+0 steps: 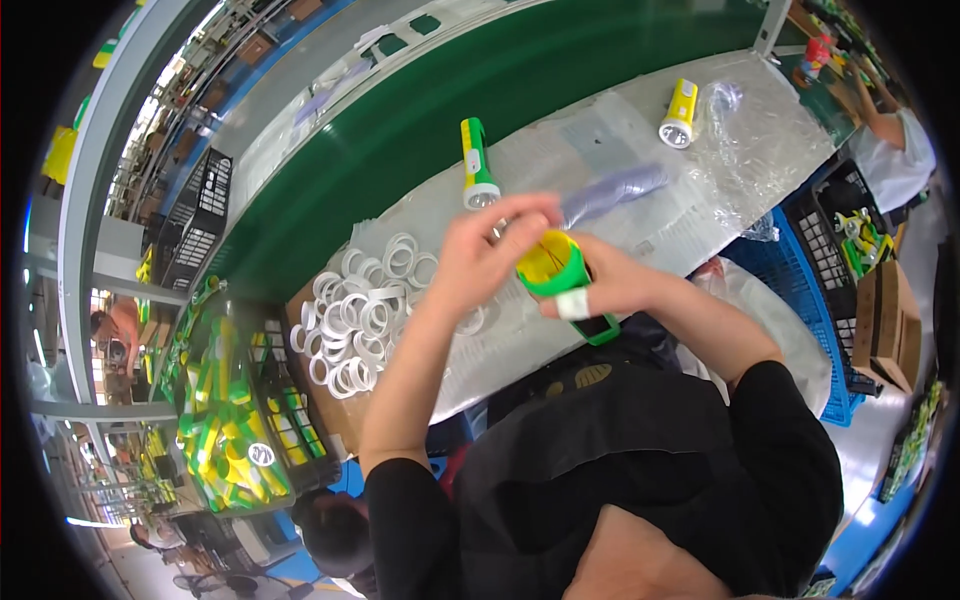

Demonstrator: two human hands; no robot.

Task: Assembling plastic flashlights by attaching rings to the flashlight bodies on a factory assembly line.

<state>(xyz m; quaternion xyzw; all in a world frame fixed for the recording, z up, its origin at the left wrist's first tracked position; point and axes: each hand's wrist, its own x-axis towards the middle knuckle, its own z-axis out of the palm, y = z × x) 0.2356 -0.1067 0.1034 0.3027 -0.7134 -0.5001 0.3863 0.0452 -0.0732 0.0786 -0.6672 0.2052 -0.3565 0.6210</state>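
My right hand [622, 280] is wrapped round a green and yellow flashlight body [582, 277]. Its wide open end faces up and left, and thin wires show inside the yellow interior. A white wrap covers my right thumb. Just left of that opening, my left hand [487, 250] has its fingers curled together; a small shiny bit shows between them, too hidden to name. Beyond my hands lies a green and yellow flashlight [477, 163] with its lens toward me. Another yellow flashlight [679, 113] lies farther right. Left of my left forearm is a heap of white rings [352, 318].
Clear plastic wrap [722, 165] covers part of the table [540, 345]. A bin of green and yellow flashlight parts [225, 420] stands at the left. Blue crate [812, 300] and cardboard box [887, 325] are at the right. A co-worker [890, 150] sits at the far right.
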